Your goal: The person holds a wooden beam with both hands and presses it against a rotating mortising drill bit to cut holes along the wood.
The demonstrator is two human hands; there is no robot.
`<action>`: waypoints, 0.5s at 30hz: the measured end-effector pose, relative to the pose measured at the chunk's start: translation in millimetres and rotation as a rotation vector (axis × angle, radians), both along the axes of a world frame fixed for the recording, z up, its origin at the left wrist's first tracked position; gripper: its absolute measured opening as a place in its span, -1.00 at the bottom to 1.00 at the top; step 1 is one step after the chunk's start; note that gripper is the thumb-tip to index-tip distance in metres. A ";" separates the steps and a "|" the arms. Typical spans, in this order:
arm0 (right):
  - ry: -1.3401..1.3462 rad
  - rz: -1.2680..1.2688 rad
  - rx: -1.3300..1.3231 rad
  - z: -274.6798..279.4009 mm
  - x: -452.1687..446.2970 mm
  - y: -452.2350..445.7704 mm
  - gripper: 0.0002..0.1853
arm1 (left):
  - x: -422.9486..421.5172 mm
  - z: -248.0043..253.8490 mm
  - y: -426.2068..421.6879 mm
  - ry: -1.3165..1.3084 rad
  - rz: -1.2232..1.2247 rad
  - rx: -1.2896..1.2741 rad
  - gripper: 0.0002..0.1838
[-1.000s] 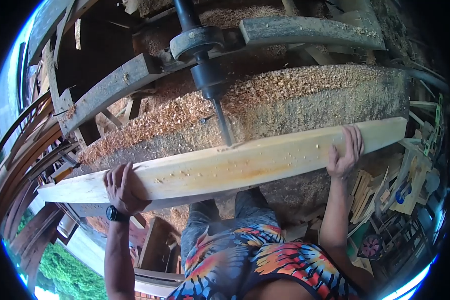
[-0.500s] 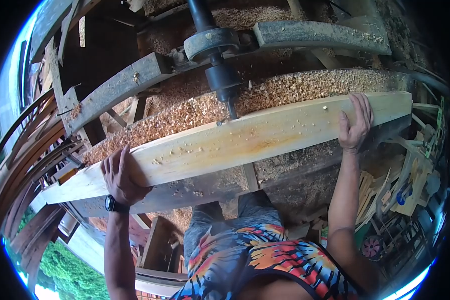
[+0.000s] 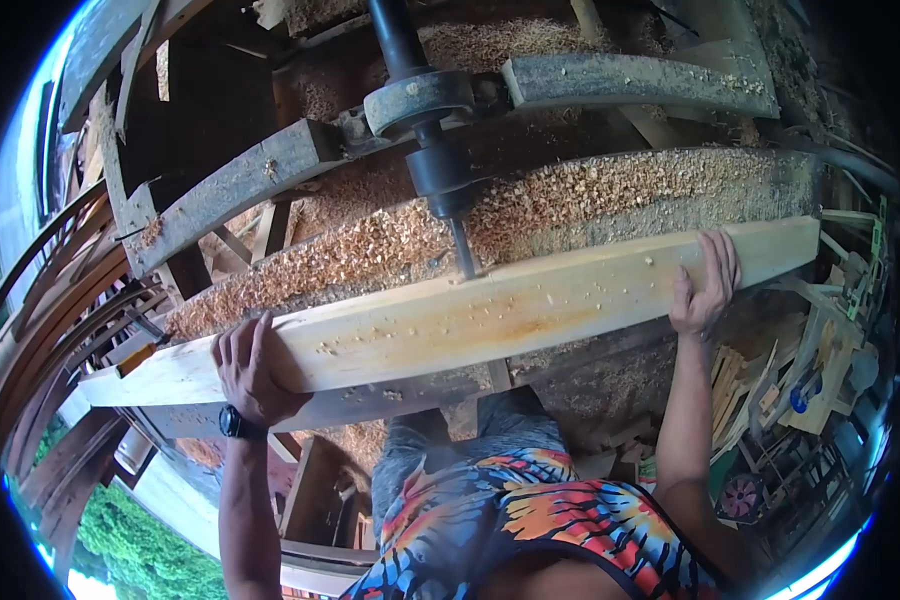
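Chip-strewn bench (image 3: 625,226), board (image 3: 470,325) beneath fingers (image 3: 713,262)

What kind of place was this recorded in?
Probably a woodworking shop: a drill-like machine with its bit at a long board, heaped wood chips, and stacked timber.

No legible text, label, brand, number or sign was observed in the frame.
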State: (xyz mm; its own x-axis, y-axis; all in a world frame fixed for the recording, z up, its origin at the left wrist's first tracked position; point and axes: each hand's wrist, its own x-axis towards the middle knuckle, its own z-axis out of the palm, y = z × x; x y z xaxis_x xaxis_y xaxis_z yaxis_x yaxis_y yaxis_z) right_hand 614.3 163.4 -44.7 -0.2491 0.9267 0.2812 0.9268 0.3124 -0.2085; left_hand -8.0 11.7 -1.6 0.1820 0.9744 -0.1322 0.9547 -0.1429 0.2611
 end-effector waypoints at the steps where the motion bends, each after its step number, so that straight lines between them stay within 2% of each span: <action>1: 0.002 0.004 0.005 -1.1 -4.1 12.3 -0.38 | -2.9 -1.3 5.8 0.007 0.012 0.004 0.35; 5: 0.028 0.051 0.022 -3.4 -9.4 38.9 -0.40 | -4.2 -1.8 16.6 0.019 0.041 0.006 0.38; 11: 0.006 -0.002 -0.001 0.1 2.2 -4.2 -0.35 | 3.6 0.7 -4.7 0.012 0.045 -0.039 0.39; 15: -0.027 -0.048 -0.033 2.9 15.6 -59.0 -0.31 | 10.5 1.7 -25.4 -0.025 -0.043 -0.009 0.24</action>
